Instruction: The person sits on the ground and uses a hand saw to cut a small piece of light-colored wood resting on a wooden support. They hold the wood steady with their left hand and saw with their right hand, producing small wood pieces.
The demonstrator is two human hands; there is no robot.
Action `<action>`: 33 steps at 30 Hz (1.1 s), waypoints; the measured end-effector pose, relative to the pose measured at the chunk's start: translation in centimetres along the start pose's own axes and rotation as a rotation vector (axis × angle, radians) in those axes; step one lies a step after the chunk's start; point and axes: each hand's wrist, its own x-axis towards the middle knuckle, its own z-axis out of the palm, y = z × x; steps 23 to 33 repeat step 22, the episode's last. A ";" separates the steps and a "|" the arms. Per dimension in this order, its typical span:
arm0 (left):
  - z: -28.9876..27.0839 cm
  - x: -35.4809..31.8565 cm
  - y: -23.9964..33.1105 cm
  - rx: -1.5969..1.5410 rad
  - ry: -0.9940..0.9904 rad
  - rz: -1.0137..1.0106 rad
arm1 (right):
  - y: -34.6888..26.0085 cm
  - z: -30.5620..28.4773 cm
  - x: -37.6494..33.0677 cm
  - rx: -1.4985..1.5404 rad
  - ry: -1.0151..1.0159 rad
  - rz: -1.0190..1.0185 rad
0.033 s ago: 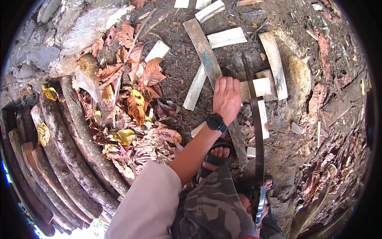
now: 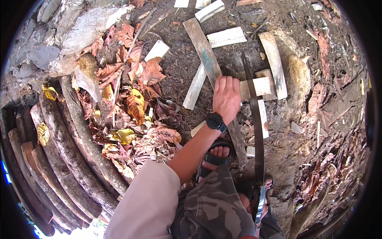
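My left hand [image 2: 226,98], with a dark watch [image 2: 215,122] on its wrist, is closed around the middle of a long, weathered wooden slat [image 2: 203,49]. The slat slants across the ground, a greenish stain on its upper part. From the lower edge rises a long dark machete [image 2: 254,115], its tip pointing away from me. It passes over a short pale wood piece [image 2: 260,87] to the right of my left hand; whether they touch I cannot tell. At the pale, shiny handle, my right hand [image 2: 264,211] is closed, mostly hidden behind the handle and my camouflage-clad leg.
Several pale wood pieces [image 2: 227,37] lie scattered on the soil. Dry leaves [image 2: 153,71] heap up at left, beside stacked logs [image 2: 75,147] and a stone wall [image 2: 85,32]. My sandalled foot [image 2: 218,153] stands close to the slat's near end.
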 end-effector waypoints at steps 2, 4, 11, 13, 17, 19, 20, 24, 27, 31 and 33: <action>-0.5 0.1 -0.7 -0.008 -0.007 -0.002 | 0.2 -0.2 1.2 -0.090 -0.081 -0.032; -0.7 0.1 -1.4 -0.014 0.015 -0.001 | 0.6 -0.1 2.7 -0.158 -0.120 -0.068; 0.0 0.1 -1.2 -0.028 0.064 0.028 | -3.5 3.9 9.9 -0.174 -0.051 -0.103; 0.3 0.3 -0.8 -0.046 0.055 0.034 | -1.9 1.9 5.3 -0.165 -0.056 -0.045; 0.1 0.1 -0.6 -0.042 0.035 0.011 | -0.1 -0.1 0.8 -0.049 -0.058 -0.055; 0.0 0.3 -0.6 -0.045 0.014 0.008 | -1.8 0.5 2.5 -0.067 -0.061 -0.106; -0.1 0.1 -0.7 -0.039 0.003 0.011 | -2.0 0.9 3.4 -0.080 -0.071 -0.113; -0.3 -0.1 -1.1 -0.030 -0.010 0.012 | -0.2 1.6 4.9 -0.095 -0.151 -0.166; -0.3 -0.1 -1.1 -0.030 -0.010 0.012 | -0.2 1.6 4.9 -0.095 -0.151 -0.166; -0.3 -0.1 -1.1 -0.030 -0.010 0.012 | -0.2 1.6 4.9 -0.095 -0.151 -0.166; -0.3 -0.1 -1.1 -0.030 -0.010 0.012 | -0.2 1.6 4.9 -0.095 -0.151 -0.166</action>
